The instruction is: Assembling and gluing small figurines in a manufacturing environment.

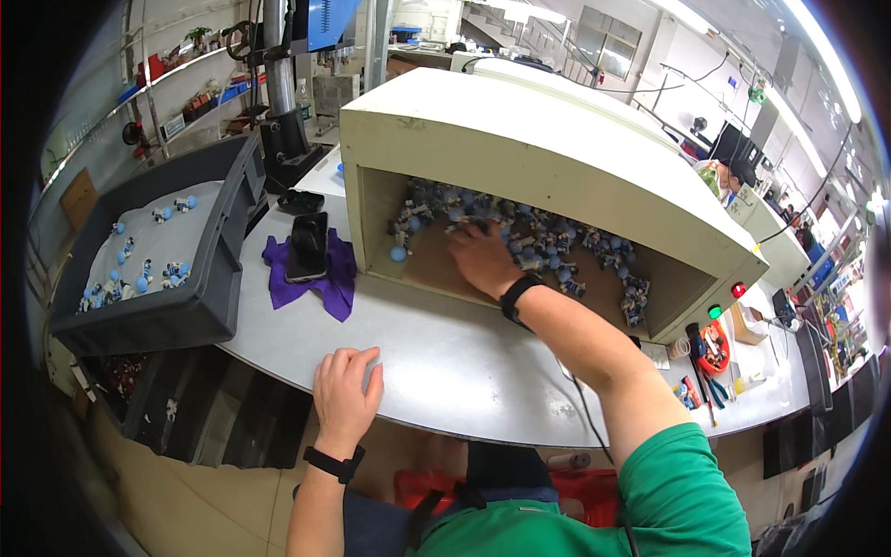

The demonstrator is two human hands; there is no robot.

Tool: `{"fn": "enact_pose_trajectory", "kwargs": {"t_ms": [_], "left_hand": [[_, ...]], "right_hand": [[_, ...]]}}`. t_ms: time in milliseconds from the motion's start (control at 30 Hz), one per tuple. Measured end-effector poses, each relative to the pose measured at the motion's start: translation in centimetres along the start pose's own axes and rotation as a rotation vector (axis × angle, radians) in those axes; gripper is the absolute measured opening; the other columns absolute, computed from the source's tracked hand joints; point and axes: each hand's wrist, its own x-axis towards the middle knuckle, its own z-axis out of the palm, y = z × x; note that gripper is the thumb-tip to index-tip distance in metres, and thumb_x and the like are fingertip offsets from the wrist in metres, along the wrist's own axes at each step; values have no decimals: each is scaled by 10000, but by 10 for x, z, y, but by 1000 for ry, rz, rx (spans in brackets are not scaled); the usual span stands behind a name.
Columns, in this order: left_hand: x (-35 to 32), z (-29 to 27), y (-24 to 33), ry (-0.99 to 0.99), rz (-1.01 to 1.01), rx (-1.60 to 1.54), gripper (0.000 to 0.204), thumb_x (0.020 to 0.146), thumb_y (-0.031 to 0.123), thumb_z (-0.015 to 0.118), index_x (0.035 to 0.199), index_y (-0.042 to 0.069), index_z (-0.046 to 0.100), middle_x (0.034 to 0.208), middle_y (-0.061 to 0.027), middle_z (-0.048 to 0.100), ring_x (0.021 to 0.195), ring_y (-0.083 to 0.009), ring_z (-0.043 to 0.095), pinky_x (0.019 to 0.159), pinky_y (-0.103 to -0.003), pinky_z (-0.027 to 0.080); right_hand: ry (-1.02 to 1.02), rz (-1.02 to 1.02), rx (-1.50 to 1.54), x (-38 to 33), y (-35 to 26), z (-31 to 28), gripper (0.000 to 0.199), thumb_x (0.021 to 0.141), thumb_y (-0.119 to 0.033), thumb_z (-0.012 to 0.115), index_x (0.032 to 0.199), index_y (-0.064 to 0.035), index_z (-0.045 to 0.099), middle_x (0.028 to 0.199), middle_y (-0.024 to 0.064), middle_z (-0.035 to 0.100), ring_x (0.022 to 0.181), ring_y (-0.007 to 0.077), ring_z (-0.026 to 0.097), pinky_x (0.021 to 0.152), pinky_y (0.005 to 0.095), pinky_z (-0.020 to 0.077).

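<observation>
My right hand [483, 257] reaches into a cream metal box [436, 127] with an open front. Its fingers are bent down at the edge of a pile of small blue-and-white figurines [548, 243] with round light-blue heads; what they grip is hidden. One figurine [398, 252] lies apart by the box's left wall. My left hand [346, 390] rests at the front edge of the grey table [445, 371], holding nothing, thumb apart from the fingers. Both wrists wear black bands.
A grey plastic bin [176, 316] with several figurines stands left. Beside it, a phone [308, 246] lies on a purple cloth [339, 283]. To the right are an orange basket [715, 348], pliers [716, 392] and a cable [589, 418]. Another person [729, 176] is behind the box.
</observation>
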Motion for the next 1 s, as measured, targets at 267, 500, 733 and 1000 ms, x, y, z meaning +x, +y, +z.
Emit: {"fn": "enact_pose_trajectory", "kwargs": {"t_ms": [267, 500, 733, 1000], "left_hand": [[-2, -1, 4, -5, 5, 19, 188, 810, 154, 660, 989, 97, 672, 920, -50, 564, 856, -262, 533, 770, -387, 415], [0, 0, 5, -10, 10, 29, 182, 809, 151, 659, 984, 104, 678, 924, -46, 561, 855, -259, 531, 769, -382, 408], [1, -2, 6, -32, -49, 27, 156, 818, 130, 648, 968, 101, 679, 908, -41, 561, 838, -244, 534, 765, -372, 405], [2, 0, 4, 4, -6, -10, 165, 788, 98, 662, 950, 110, 689, 888, -28, 576, 807, -242, 552, 733, -378, 425]], "right_hand": [[-239, 126, -257, -76, 92, -1, 274, 855, -151, 498, 1023, -132, 714, 1261, 24, 590, 1195, 216, 510, 1051, 545, 293], [-143, 380, -454, -75, 149, 5, 342, 837, -159, 534, 1126, -27, 661, 1240, 134, 583, 1207, 299, 498, 1020, 546, 344], [104, 131, -51, -1, 62, -21, 372, 833, -248, 601, 1155, -65, 635, 1206, 148, 591, 1174, 333, 522, 1043, 481, 348], [-201, 88, -64, 82, 44, 71, 430, 864, -267, 590, 1214, -16, 582, 1243, 139, 558, 1217, 297, 491, 1056, 542, 291]]}}
